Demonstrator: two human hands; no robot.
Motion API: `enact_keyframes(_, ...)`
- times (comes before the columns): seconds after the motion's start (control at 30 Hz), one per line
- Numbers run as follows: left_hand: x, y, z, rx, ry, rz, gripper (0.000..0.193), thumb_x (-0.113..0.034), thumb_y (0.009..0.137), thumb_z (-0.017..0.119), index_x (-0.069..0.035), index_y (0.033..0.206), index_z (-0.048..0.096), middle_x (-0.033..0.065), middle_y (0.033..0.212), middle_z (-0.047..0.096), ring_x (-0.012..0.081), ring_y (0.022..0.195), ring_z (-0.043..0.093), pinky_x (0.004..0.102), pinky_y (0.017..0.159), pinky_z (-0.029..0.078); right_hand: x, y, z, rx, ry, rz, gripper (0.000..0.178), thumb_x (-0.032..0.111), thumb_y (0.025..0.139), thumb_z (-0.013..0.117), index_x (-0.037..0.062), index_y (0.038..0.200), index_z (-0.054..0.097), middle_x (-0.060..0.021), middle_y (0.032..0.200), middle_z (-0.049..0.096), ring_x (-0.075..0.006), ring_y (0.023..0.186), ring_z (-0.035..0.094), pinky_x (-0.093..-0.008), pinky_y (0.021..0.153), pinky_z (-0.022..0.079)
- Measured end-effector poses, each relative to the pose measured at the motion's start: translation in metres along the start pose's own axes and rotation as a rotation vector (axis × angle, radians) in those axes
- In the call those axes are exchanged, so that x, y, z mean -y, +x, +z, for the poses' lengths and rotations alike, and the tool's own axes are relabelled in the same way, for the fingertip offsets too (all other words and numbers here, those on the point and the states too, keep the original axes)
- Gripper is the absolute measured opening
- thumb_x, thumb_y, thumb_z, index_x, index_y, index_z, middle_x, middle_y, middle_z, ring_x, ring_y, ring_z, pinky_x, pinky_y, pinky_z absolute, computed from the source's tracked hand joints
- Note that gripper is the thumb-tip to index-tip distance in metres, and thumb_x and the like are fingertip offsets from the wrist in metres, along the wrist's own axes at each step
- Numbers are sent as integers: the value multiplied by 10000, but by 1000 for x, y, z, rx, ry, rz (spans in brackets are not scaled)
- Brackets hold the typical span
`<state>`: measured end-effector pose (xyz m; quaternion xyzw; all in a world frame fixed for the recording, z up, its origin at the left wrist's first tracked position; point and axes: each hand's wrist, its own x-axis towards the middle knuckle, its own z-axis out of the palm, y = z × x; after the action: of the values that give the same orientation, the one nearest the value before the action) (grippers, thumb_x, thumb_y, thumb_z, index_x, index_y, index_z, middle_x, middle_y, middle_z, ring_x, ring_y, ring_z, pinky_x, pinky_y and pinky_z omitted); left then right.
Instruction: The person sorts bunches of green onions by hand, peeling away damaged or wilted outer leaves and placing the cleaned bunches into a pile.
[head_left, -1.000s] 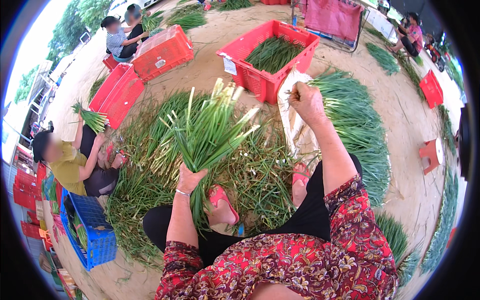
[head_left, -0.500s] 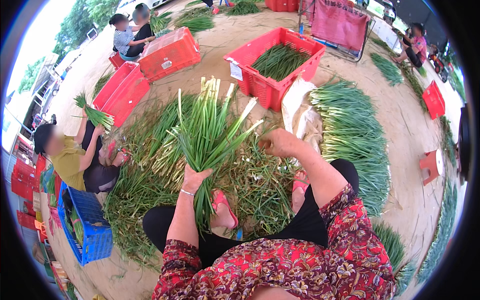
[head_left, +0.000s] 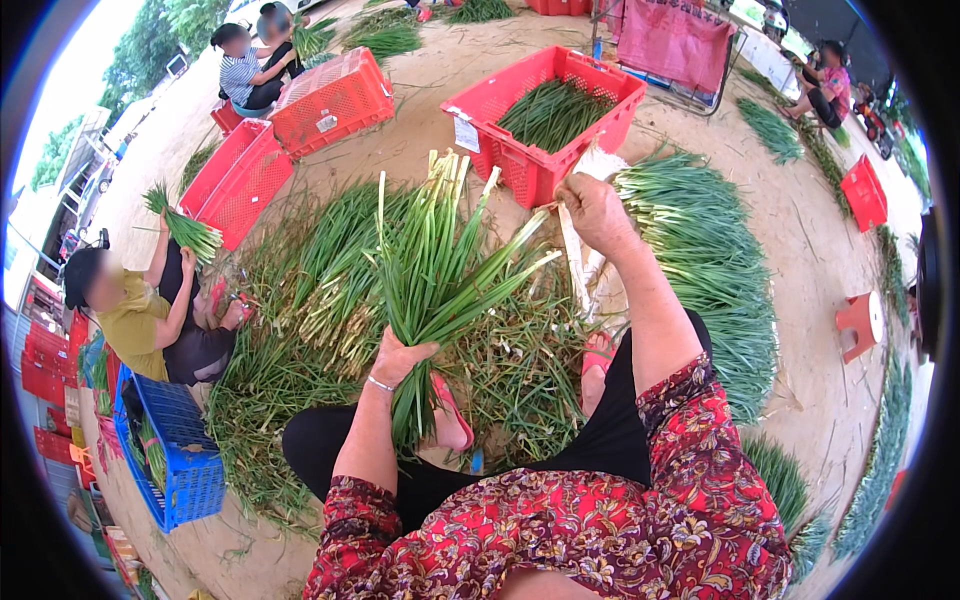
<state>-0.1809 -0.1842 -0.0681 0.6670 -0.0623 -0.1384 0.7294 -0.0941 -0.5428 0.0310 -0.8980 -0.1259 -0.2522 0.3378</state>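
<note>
A fanned bunch of garlic chives (head_left: 430, 260), green leaves down and pale root ends up, stands in front of me with my left hand (head_left: 400, 358) wrapped round its middle. My right hand (head_left: 597, 212) is closed at the pale tip of a stalk that leans out to the right from the bunch. Its fingertips pinch that stalk's end. Behind the bunch, to the left, lies a loose heap of chives (head_left: 335, 290). Trimmings (head_left: 520, 370) cover the ground between my feet. At my right is a long, neatly laid row of chives (head_left: 695, 260).
A red crate (head_left: 520, 175) with chives stands ahead, beside a white sack (head_left: 590, 270). More red crates (head_left: 240, 185) and a blue crate (head_left: 190, 470) are to the left. A co-worker (head_left: 150, 310) sits at left holding chives. A red stool (head_left: 860, 327) stands at right.
My right hand has moved up and away from me, from over the trimmings to the tip of an outer stalk. My left hand has shifted slightly right with the bunch.
</note>
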Motion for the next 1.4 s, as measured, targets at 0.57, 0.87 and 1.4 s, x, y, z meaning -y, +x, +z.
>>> enact_keyframes(0.57,4,4,19,134,68,-78,422,37,706,740,-6,1108,618,39,1022,679,129,891,627,292,832,500,-7,0,17,348,585,398,263,228,917,610,-30,906,659,-50,768,673,-103,697,591,-265,674,480)
enact_keyframes(0.87,7,6,14,216,-233,-190,509,89,725,686,-6,1212,572,87,1083,669,165,853,640,306,746,527,-4,9,-17,-23,1346,534,167,107,866,530,49,719,585,-49,658,579,-181,731,602,-345,710,506)
enact_keyframes(1.4,-5,23,28,-19,-247,-29,434,78,746,654,-2,1167,584,81,931,663,170,674,614,317,608,509,49,-44,30,727,-36,12,333,340,798,699,15,751,637,-136,689,661,-279,666,667,-381,610,517)
